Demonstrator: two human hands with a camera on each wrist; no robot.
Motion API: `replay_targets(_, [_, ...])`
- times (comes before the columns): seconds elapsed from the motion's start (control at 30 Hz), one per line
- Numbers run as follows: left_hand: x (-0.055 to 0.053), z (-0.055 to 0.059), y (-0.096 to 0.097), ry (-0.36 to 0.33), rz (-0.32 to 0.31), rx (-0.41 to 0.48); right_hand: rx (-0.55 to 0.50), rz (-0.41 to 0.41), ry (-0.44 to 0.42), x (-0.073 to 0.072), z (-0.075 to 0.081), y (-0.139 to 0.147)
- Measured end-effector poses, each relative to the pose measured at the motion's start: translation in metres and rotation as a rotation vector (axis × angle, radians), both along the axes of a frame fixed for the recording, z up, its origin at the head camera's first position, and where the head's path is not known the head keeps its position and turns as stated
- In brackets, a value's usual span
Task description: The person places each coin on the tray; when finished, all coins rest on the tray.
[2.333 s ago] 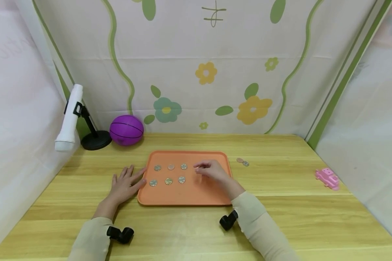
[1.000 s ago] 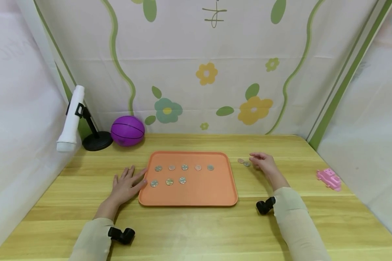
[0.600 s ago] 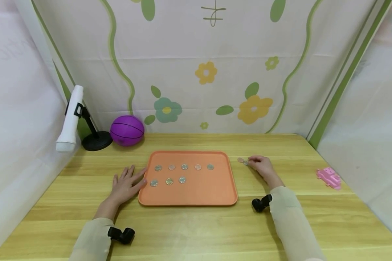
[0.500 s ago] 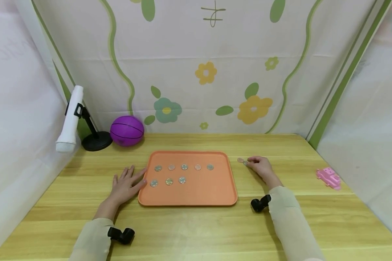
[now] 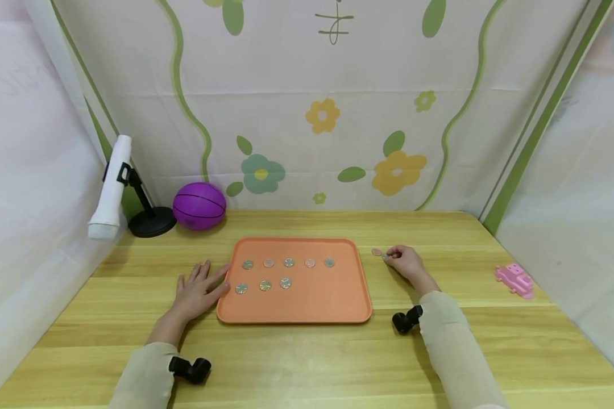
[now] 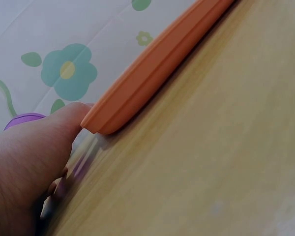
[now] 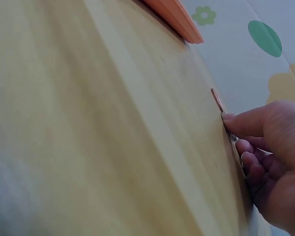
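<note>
An orange tray [image 5: 307, 309] lies mid-table with two rows of coins on it, such as the gold-toned coin [image 5: 265, 285]. My left hand [image 5: 194, 291] rests on the table at the tray's left side, fingers spread, thumb and index finger touching the rim; the left wrist view has the thumb against the tray edge [image 6: 132, 88]. Right of the tray, my right hand [image 5: 408, 264] pinches a silver coin [image 5: 385, 258] between thumb and fingertips, low at the tabletop. Just beside it a copper coin [image 5: 376, 251] lies flat. In the right wrist view the fingers mostly hide the silver coin.
A purple ball [image 5: 199, 206] and a white microphone [image 5: 110, 190] on a black stand [image 5: 152, 221] are at the back left. A pink toy car [image 5: 514, 279] lies near the table's right edge. A flowered cloth [image 5: 286, 113] hangs behind.
My right hand has left the tray, where two more coins now lie in the back row. It moved right, then closed its fingertips on the silver coin. The left hand stays put.
</note>
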State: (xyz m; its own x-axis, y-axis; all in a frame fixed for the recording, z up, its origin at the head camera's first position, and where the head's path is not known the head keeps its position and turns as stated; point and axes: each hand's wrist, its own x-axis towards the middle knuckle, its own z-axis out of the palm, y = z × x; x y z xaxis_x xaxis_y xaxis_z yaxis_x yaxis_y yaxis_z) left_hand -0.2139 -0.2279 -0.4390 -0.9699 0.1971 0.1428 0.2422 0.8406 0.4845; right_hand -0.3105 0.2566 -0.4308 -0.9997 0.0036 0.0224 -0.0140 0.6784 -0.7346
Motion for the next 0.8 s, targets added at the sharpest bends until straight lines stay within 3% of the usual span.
replay_targets(0.43, [-0.001,-0.003,-0.001,0.003,-0.003,-0.005,-0.055,0.049,0.122,0.005,-0.007,0.004])
replay_targets(0.57, [-0.001,-0.003,-0.001,0.004,-0.003,-0.001,-0.118,0.053,0.091,0.007,-0.004,0.004])
replay_targets(0.8, [0.000,-0.001,-0.001,0.003,-0.004,0.003,-0.341,0.042,-0.015,0.014,0.003,0.001])
